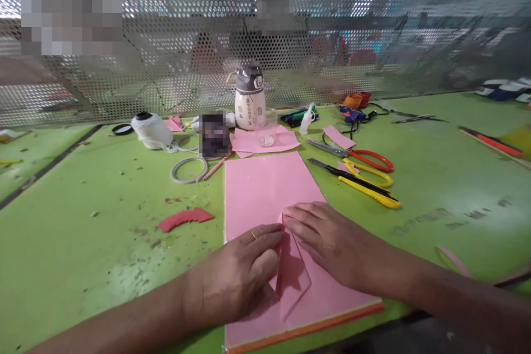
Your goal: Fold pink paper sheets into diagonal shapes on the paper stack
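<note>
A piece of folded pink paper point(292, 274), pointed at its far end, stands partly raised over a stack of pink sheets point(265, 182). My left hand point(244, 265), with a ring on one finger, curls round the left side of the folded paper. The fingers of my right hand point(327, 238) are pressed together at its far tip, along the right side. Both hands meet near that tip, and the left fingertips are partly hidden behind the fold. An orange strip point(307, 329) runs along the stack's near edge.
Right of the stack lie a yellow box cutter point(369, 192) and red-handled scissors point(371, 159). To the left are a red paper strip point(185, 218) and a tape roll point(189, 170). Behind stand a water bottle point(249, 102), a clear cup point(266, 130), a glue bottle point(307, 120) and a perforated metal screen point(166, 77).
</note>
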A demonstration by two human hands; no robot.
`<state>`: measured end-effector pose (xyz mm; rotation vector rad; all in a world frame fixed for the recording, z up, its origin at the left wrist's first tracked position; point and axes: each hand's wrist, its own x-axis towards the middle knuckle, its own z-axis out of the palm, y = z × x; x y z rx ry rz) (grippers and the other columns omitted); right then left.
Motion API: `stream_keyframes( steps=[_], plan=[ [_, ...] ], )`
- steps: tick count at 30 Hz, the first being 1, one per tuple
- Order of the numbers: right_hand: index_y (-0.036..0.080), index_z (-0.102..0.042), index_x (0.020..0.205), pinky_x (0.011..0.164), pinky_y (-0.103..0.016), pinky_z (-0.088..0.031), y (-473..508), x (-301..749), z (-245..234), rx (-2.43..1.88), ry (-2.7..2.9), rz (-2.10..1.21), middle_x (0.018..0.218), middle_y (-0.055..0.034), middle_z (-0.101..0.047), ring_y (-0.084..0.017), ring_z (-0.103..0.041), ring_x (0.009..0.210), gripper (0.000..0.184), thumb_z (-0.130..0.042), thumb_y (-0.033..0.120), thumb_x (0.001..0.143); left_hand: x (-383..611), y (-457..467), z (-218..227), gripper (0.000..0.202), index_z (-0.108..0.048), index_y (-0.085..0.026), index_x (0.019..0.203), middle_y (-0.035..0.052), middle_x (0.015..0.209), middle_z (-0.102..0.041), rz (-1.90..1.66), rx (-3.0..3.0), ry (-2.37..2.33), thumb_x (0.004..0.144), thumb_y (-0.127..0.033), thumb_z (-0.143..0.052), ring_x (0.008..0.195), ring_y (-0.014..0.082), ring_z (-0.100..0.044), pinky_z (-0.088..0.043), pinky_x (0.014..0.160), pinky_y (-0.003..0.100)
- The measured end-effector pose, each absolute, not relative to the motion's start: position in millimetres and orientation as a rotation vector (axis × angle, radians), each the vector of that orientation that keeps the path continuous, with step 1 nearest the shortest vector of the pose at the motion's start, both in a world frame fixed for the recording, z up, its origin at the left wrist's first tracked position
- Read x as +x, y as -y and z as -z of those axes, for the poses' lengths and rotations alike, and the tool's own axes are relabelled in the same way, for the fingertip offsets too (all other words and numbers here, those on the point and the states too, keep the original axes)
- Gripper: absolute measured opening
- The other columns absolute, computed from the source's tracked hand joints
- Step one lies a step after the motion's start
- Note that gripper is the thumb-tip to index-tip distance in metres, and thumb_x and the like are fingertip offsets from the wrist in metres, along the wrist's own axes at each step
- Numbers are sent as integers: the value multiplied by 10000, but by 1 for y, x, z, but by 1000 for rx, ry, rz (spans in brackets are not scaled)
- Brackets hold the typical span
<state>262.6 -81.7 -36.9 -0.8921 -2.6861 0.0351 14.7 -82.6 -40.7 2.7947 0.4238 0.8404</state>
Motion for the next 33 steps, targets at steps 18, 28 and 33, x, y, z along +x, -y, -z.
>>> stream_keyframes(
  steps=[18,28,33],
  plan=[
    [108,-565,1358,1036,-516,-512,82,262,38,-852,2652,7,1307,-161,-652,-286,-564,1244,396,-473,128,973,18,81,41,230,-500,-165,958,189,1083,-713,-955,2746,-433,769,-35,-497,1155,270,-664,-557,1037,429],
    [125,-535,1377,1062,-511,-482,77,264,31,-861,2716,-65,1342,-149,-625,-274,-538,1265,393,-485,163,989,21,80,41,165,-503,-150,890,199,988,-706,-992,2731,-385,764,-47,-527,1076,282,-685,-562,1026,419],
    [135,-522,1372,1055,-514,-482,76,266,33,-849,2688,-112,1321,-147,-628,-272,-538,1250,379,-469,171,999,20,80,37,218,-492,-158,893,183,984,-716,-994,2719,-375,734,-8,-497,1048,266,-697,-569,1017,415]
  ],
)
